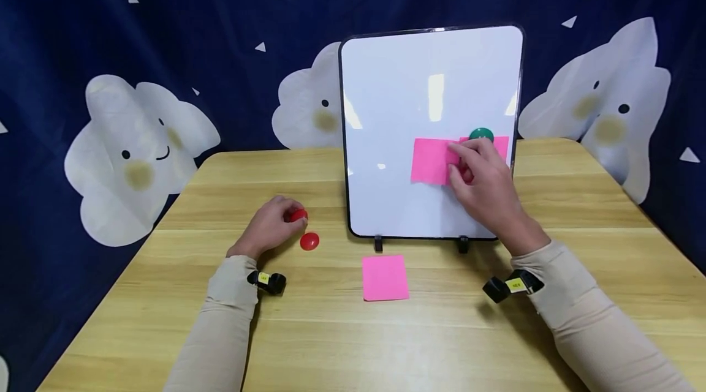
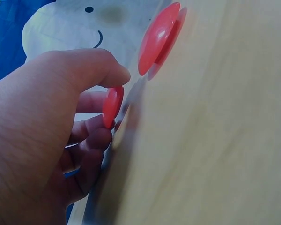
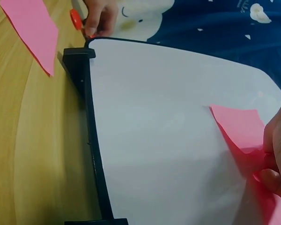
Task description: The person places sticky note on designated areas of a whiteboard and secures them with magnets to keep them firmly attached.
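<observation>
A bright pink note (image 1: 432, 160) is pinched against the whiteboard (image 1: 397, 104) near its right edge by the right hand (image 1: 485, 187), while a red magnet (image 1: 298, 215) is gripped by the left hand (image 1: 270, 226) on open table (image 1: 165, 318).

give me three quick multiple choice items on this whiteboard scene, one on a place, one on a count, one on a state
1. Where does the loose pink note lie?
A. on the table in front of the whiteboard
B. on the curtain
C. under the left hand

2. How many red magnets are by the left hand?
A. one
B. two
C. four

3. What is the right hand doing?
A. resting flat on the table
B. holding a pink note against the whiteboard
C. gripping a pen

Answers: 1 A, it lies below the board's feet; 2 B, one pinched, one on the table; 3 B, fingers on the paper.
</observation>
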Demonstrator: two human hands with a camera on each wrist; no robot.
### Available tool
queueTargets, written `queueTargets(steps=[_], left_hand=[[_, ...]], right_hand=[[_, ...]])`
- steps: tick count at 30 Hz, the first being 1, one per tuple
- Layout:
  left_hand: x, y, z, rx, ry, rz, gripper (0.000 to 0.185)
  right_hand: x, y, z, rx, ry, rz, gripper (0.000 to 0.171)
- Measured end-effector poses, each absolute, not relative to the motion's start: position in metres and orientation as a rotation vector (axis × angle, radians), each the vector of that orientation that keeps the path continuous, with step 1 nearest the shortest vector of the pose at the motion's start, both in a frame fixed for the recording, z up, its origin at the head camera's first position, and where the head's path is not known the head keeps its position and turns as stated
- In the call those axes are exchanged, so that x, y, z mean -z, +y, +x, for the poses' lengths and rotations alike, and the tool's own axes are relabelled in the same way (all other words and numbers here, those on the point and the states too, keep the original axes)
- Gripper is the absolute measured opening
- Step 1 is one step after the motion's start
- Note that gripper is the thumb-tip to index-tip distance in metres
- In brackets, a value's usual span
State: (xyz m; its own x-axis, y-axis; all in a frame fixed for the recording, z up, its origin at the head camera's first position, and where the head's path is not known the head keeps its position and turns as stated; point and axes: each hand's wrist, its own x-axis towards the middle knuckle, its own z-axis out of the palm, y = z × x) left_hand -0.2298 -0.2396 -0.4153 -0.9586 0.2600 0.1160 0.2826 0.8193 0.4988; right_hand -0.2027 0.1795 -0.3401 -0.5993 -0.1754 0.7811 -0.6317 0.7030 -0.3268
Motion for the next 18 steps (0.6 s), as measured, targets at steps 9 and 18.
queueTargets(steps=[9,18], left_hand=[[0.4143,-0.2390,-0.2286,0.843,-2.964,-0.430,0.024],[0.4148,-0.2401,-0.2283,0.860,-2.959,-0.435,0.023]], right_hand=[[0.3452,0.1766,-0.2040,-0.720,-2.170,0.619,0.046],[0.3463,0.1735,-0.2023,-0.625,-2.216,0.529,0.048]])
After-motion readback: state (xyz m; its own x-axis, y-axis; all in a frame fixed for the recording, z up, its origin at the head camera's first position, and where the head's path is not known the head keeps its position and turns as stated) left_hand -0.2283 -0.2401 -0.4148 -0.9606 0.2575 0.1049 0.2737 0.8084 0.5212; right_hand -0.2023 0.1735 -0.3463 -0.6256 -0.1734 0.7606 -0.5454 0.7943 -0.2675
